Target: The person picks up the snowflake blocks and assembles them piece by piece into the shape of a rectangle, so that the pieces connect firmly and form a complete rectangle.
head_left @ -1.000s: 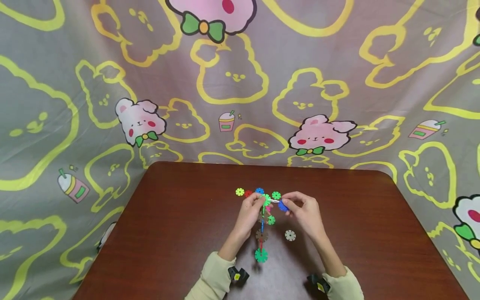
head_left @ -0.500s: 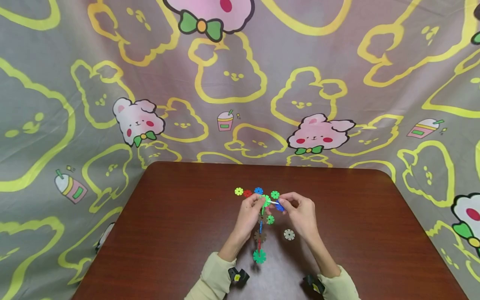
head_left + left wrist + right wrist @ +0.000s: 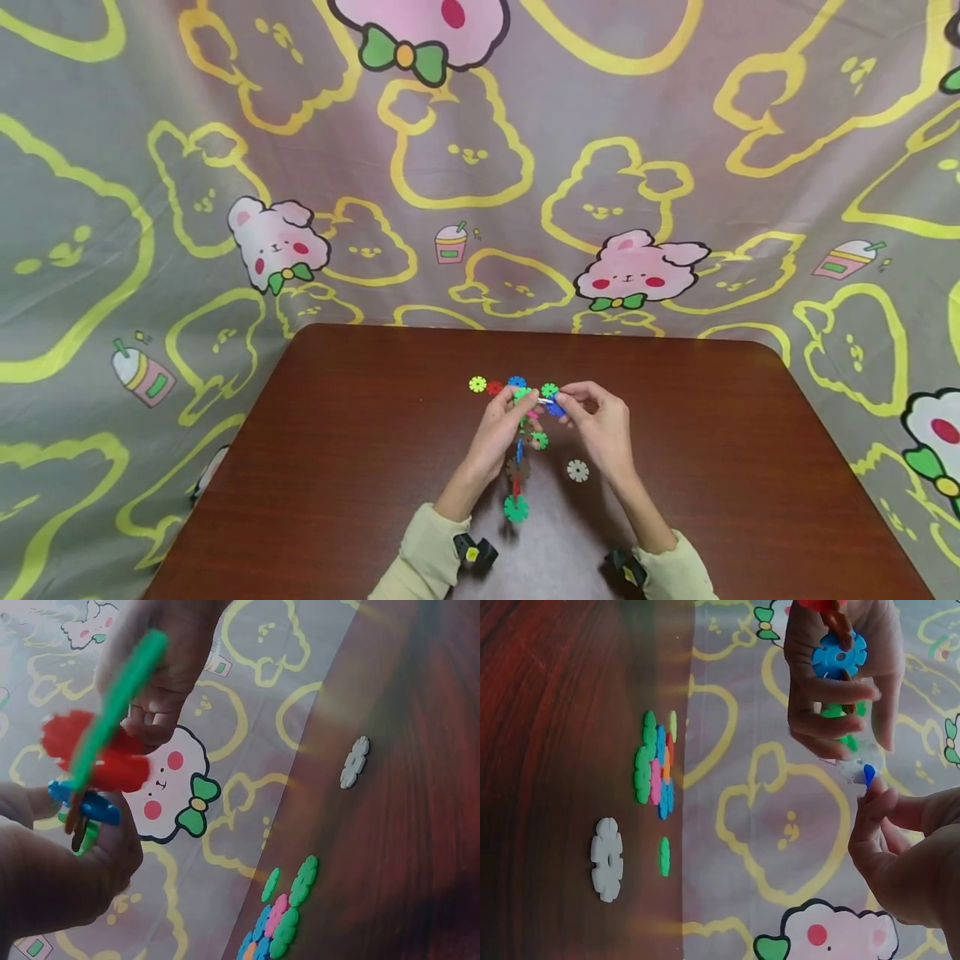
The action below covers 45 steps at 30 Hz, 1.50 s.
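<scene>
Head view faces forward-down — nearer wrist views share linked discs [image 3: 120, 771].

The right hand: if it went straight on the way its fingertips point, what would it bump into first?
Probably the whitish clear disc, just past the blue disc that the right hand pinches, then the left hand; depth there is hard to judge.

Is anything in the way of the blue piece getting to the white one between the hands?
Nothing I can see. The blue piece, pinched by the right hand, seems to meet the edge of the white piece, near the left hand. The loose pale piece lies on the table, out of the way.
</scene>
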### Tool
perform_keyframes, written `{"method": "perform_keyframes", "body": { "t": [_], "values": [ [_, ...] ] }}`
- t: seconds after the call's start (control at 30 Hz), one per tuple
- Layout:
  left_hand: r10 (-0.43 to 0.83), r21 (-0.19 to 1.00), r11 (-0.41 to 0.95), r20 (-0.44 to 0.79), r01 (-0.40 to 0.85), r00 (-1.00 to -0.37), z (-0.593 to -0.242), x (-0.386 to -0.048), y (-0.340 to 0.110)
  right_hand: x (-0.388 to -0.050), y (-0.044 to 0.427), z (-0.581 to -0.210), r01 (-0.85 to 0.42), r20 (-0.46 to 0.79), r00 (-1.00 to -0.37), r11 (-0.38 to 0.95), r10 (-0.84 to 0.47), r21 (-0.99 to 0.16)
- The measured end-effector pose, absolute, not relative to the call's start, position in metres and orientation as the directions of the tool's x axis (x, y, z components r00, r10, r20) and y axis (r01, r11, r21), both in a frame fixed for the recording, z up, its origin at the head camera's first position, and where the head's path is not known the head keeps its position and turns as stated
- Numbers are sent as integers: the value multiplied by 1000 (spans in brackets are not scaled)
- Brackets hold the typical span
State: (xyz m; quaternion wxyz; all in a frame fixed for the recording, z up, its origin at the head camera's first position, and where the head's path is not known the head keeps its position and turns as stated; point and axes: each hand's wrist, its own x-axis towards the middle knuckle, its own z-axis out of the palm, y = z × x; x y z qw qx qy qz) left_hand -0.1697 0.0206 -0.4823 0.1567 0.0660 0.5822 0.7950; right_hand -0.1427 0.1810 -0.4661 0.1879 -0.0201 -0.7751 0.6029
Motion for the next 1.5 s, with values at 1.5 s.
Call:
{"method": "perform_keyframes", "body": {
  "t": [1.5],
  "values": [
    [242, 929, -320, -110, -186, -964, -483, -183, 1, -188, 204, -519, -197, 90, -975, 616, -201, -763]
  ]
}}
